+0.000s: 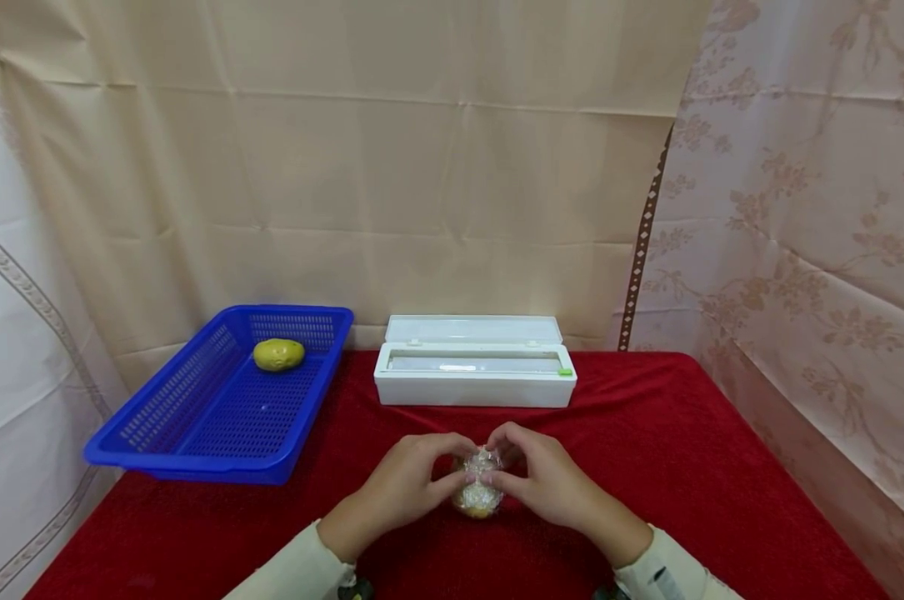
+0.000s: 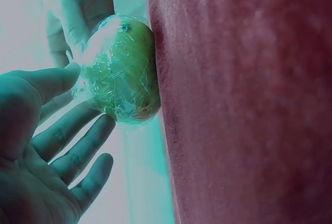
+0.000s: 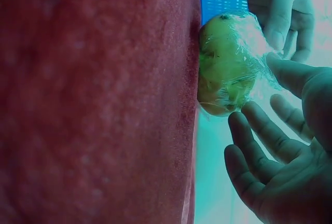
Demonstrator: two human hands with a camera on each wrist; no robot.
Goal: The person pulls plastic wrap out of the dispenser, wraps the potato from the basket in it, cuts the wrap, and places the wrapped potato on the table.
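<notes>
A potato (image 2: pixel 122 73) wrapped in crinkled clear cling film stands on the red cloth, between both hands. From the left, my left hand (image 1: pixel 410 479) pinches the bunched film at the top of the potato with thumb and forefinger. Opposite it, my right hand (image 1: pixel 545 479) pinches the same gathered film (image 1: pixel 483 460). In the left wrist view, the left hand's other fingers (image 2: pixel 83 149) spread loosely by the potato's side. The right wrist view shows the right hand's fingers (image 3: pixel 254 146) likewise, near the wrapped potato (image 3: pixel 225 68).
Behind the hands sits a white cling film dispenser box (image 1: pixel 474 392), lid (image 1: pixel 474 328) raised, with a green slider (image 1: pixel 565 372) at its right end. A blue plastic basket (image 1: pixel 197 468) at the left holds an unwrapped potato (image 1: pixel 278 355). Curtains hang behind the red-covered table (image 1: pixel 684 467).
</notes>
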